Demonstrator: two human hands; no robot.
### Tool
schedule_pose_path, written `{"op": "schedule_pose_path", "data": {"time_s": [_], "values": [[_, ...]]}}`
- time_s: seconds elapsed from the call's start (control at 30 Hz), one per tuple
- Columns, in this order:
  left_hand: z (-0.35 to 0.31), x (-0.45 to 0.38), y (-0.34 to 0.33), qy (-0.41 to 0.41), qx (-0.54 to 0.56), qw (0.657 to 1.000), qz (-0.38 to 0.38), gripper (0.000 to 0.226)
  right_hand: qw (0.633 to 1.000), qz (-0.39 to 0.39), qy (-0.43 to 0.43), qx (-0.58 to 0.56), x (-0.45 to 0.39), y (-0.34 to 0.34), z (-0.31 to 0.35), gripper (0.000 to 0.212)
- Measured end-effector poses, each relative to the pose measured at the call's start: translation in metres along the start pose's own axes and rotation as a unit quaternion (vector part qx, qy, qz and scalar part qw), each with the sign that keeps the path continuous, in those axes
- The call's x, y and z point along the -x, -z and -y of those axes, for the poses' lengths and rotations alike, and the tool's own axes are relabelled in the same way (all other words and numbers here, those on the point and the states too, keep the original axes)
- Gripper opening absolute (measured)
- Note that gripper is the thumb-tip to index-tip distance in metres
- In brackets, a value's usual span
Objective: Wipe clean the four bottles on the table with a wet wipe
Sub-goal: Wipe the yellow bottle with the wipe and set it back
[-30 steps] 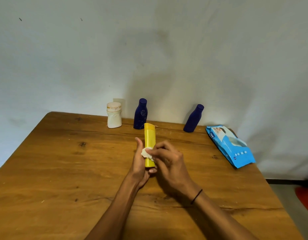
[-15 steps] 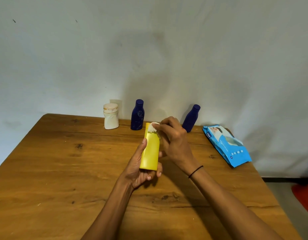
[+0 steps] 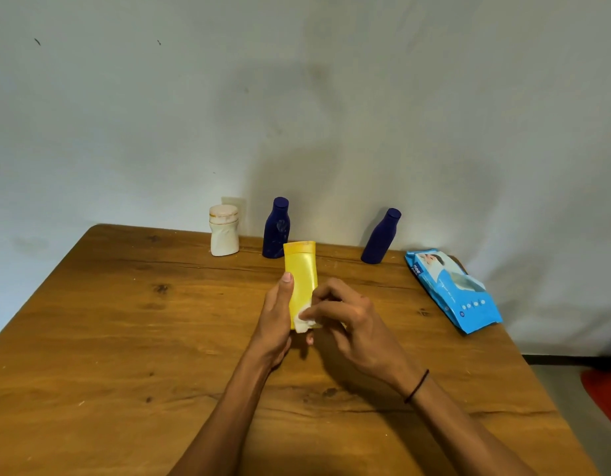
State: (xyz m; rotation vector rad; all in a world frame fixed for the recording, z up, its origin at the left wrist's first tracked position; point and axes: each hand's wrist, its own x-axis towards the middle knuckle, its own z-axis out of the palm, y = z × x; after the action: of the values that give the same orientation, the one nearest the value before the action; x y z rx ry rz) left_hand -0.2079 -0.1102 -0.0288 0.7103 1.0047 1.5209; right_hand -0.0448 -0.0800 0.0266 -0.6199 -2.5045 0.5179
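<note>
Left hand (image 3: 276,314) wrapped round yellow bottle (image 3: 301,280), holding it up off the bench (image 3: 125,338) for rubbing. Right hand (image 3: 345,317) pinching wet wipe (image 3: 302,320) against its bottom end. Three other bottles waiting by the wall.

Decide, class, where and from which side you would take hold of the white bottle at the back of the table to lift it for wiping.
Probably grip the white bottle round its pinched waist just under the wide cap, coming from the front: it stands upright near the wall, with open table before it.
</note>
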Motion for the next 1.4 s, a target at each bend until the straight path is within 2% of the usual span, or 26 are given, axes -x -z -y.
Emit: {"op": "schedule_pose_path", "data": {"time_s": [0.07,0.23,0.33,0.47,0.53,0.73,0.83,0.93,1.0,1.07,1.2,1.4], "values": [[0.001,0.001,-0.002,-0.002,-0.026,1.0,0.009,0.063,1.0,-0.026,-0.004,0.0,0.0,0.0,-0.008,0.026],[0.0,0.005,-0.005,-0.019,-0.05,0.994,0.097,0.054,0.987,-0.156,-0.021,0.035,-0.028,0.001,-0.024,0.023],[0.0,0.004,-0.005,-0.013,-0.043,0.994,0.097,0.054,0.975,-0.212,-0.062,0.009,-0.05,0.002,-0.028,0.025],[-0.001,0.003,-0.003,-0.009,-0.043,0.995,0.089,0.054,0.958,-0.252,-0.114,-0.081,-0.053,-0.005,-0.023,0.022],[-0.002,0.004,-0.003,-0.01,-0.035,0.996,0.077,0.055,0.952,-0.24,-0.135,-0.134,-0.046,-0.009,-0.02,0.021],[-0.002,0.004,-0.001,-0.01,-0.044,0.999,0.008,0.056,0.959,-0.129,-0.131,-0.214,-0.002,-0.021,-0.003,0.029],[0.004,0.003,-0.003,-0.006,-0.07,0.998,-0.005,0.052,0.973,-0.082,-0.102,-0.189,0.007,-0.014,-0.006,0.032],[0.008,-0.001,-0.004,-0.014,-0.085,0.996,-0.036,0.056,0.991,-0.025,-0.064,-0.111,0.007,-0.008,-0.012,0.034],[0.007,0.0,-0.004,-0.016,-0.092,0.995,-0.027,0.051,0.995,-0.015,-0.05,-0.086,0.005,-0.006,-0.017,0.034],[0.005,0.002,-0.006,-0.013,-0.093,0.996,0.006,0.046,0.995,-0.042,-0.055,-0.069,0.001,-0.007,-0.021,0.037],[0.005,0.003,-0.007,-0.02,-0.094,0.993,0.068,0.047,0.986,-0.147,-0.08,-0.022,-0.018,-0.007,-0.034,0.033],[0.005,0.002,-0.005,-0.031,-0.108,0.99,0.091,0.038,0.93,-0.291,-0.174,-0.139,-0.05,-0.014,-0.03,0.022]]}}
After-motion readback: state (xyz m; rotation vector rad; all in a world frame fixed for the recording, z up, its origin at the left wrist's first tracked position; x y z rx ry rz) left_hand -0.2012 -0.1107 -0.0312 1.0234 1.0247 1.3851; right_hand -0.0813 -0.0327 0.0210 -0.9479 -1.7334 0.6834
